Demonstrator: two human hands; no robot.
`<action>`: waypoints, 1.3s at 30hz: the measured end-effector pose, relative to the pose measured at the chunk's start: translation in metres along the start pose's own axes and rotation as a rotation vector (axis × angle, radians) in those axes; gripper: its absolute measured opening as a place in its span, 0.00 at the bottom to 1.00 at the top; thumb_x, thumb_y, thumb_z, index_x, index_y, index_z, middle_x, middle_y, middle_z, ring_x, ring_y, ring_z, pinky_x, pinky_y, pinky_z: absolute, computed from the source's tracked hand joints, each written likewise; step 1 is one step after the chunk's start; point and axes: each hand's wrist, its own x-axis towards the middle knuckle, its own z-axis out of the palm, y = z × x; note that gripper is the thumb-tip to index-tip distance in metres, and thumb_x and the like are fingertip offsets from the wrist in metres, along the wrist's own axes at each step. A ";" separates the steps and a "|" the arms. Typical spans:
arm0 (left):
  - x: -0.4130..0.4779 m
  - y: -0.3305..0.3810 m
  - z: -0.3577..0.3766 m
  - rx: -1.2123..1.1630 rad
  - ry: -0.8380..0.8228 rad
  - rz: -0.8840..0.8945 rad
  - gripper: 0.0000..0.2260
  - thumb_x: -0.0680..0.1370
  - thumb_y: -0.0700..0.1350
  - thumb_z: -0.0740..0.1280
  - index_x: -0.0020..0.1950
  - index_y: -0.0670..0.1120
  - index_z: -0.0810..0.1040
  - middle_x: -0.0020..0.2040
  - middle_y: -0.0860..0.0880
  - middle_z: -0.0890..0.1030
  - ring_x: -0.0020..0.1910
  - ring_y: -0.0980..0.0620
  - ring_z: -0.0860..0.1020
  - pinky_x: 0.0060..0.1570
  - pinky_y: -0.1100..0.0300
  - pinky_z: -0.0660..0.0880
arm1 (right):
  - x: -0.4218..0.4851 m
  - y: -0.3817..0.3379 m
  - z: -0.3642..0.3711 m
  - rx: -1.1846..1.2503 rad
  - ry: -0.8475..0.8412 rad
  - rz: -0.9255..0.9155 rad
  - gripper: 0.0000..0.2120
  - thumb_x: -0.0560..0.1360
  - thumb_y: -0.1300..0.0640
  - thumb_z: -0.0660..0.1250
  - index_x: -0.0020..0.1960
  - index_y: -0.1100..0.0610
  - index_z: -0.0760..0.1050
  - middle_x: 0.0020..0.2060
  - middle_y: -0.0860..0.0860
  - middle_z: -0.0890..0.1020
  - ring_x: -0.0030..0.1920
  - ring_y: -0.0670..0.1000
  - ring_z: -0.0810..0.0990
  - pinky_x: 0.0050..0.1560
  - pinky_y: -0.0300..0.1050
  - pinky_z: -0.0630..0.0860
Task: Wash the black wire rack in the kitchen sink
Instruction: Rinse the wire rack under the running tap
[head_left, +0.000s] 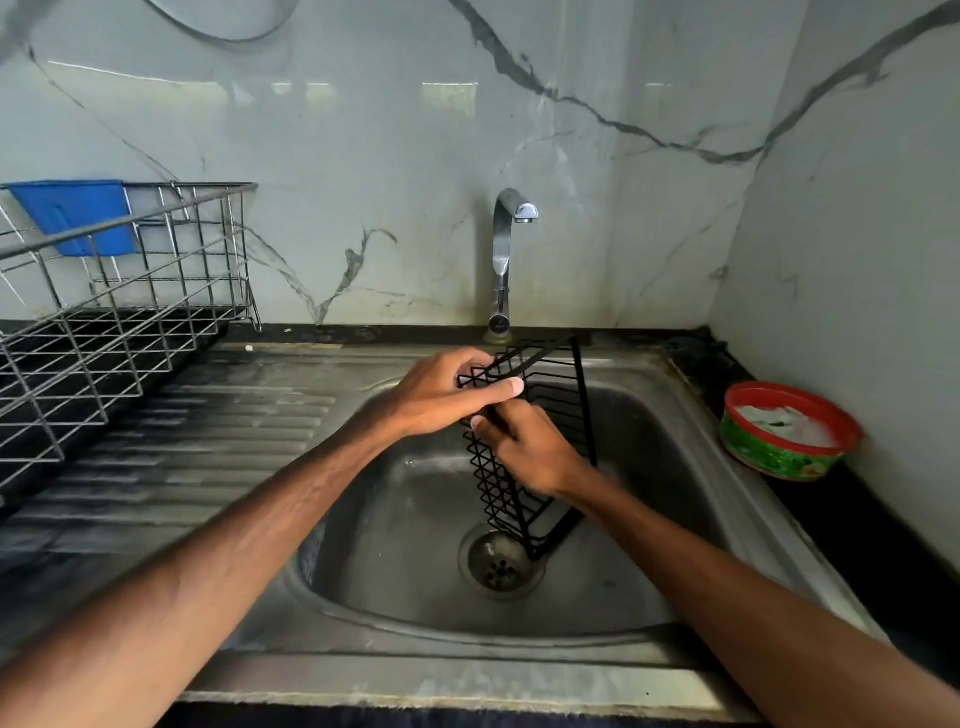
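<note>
The black wire rack (563, 410) stands on end inside the steel sink (395, 571), its lower corner resting beside the drain (500, 564). My left hand (441, 397) grips the rack's upper left edge, thumb laid across the top wires. My right hand (532, 449) holds the rack's middle from the front, fingers curled over the mesh. The chrome tap (506, 254) rises behind the rack; no water runs from it.
A steel wire dish drainer (119, 317) with a blue plastic piece (78, 215) stands on the left. The ribbed draining board (208, 441) lies between it and the basin. A red-rimmed green tub of soap (784, 431) sits on the dark counter at right.
</note>
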 end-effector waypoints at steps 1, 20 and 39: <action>-0.001 -0.001 -0.001 0.023 0.009 -0.005 0.35 0.74 0.72 0.65 0.72 0.50 0.75 0.71 0.51 0.77 0.68 0.52 0.76 0.67 0.50 0.75 | 0.000 0.000 -0.002 0.117 -0.030 0.004 0.12 0.83 0.57 0.63 0.61 0.63 0.76 0.53 0.55 0.84 0.54 0.49 0.84 0.53 0.46 0.81; -0.008 -0.039 -0.009 -0.587 -0.188 -0.231 0.36 0.69 0.58 0.74 0.75 0.56 0.68 0.73 0.48 0.74 0.69 0.49 0.74 0.67 0.49 0.74 | -0.008 0.007 -0.057 0.598 0.106 0.198 0.32 0.75 0.30 0.56 0.27 0.57 0.66 0.28 0.64 0.81 0.25 0.58 0.79 0.34 0.50 0.79; -0.020 -0.019 0.019 0.077 0.259 -0.172 0.38 0.55 0.83 0.70 0.52 0.57 0.73 0.29 0.53 0.81 0.27 0.55 0.78 0.36 0.54 0.82 | 0.002 0.033 -0.060 0.421 0.270 0.361 0.24 0.74 0.38 0.69 0.65 0.49 0.78 0.59 0.43 0.81 0.61 0.45 0.78 0.54 0.36 0.71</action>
